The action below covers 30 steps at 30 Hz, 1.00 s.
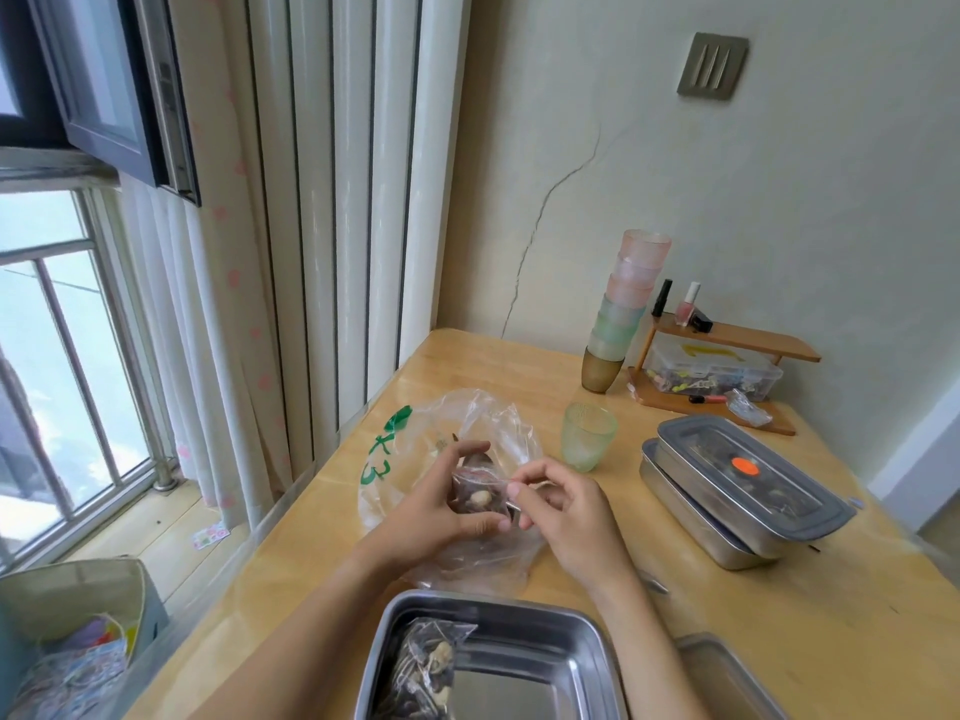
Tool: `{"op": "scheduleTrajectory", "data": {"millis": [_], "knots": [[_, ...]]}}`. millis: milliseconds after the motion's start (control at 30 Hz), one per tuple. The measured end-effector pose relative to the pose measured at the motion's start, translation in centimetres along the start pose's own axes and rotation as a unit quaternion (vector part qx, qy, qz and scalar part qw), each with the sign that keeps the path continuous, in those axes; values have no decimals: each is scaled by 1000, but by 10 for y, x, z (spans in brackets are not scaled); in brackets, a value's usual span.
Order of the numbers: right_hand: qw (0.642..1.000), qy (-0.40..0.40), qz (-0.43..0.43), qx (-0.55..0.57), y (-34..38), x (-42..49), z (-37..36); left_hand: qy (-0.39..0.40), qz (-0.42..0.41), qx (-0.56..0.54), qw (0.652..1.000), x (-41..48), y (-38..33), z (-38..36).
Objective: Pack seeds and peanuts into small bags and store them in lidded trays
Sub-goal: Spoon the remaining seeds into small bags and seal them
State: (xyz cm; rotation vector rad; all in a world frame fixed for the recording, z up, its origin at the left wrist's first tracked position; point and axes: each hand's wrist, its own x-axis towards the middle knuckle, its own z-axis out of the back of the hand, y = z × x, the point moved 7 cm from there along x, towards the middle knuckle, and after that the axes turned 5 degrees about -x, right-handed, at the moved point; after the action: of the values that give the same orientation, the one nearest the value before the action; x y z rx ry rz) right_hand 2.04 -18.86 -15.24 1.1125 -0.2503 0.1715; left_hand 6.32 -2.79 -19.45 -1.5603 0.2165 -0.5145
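Over the middle of the surface (pixel 779 615) we hold the small bag (pixel 475 493) in both hands. The left hand (pixel 441 504) is curled round its filled belly. The right hand (pixel 566 511) pinches the flat mouth strip between thumb and forefinger, with the other fingers loosely bent. We judge the left steadies the load, dark seeds and one pale peanut, so the right can press the seal. The bag lies on its side, long axis left to right, mouth toward the right hand. Beneath it sits the large clear bag (pixel 400 449), slack and open, probably the supply and placed to catch spills. Nearest us is the open steel tray (pixel 545 667), with one filled bag (pixel 421 672) at its left, and a loose lid (pixel 727 678) just beside it. Farther right are the stacked lidded trays (pixel 737 485), and behind the hands a green cup (pixel 588 436).
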Motion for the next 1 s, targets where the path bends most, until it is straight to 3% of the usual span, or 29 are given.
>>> {"op": "scheduleTrajectory", "data": {"millis": [300,567,733,1000], "knots": [[998,-65,-3,-22,-4,1,4,21,-7,15,1000,-5,-14,-8],[999,-37,-7,9,-6,3,1,-37,-2,-48,998,-9,-27,-4],[996,-13,-29,85,-7,5,-3,-59,5,-83,995,-10,-29,-7],[997,-18,-33,61,-12,6,-5,-103,56,-102,988,-8,-18,-5]]}}
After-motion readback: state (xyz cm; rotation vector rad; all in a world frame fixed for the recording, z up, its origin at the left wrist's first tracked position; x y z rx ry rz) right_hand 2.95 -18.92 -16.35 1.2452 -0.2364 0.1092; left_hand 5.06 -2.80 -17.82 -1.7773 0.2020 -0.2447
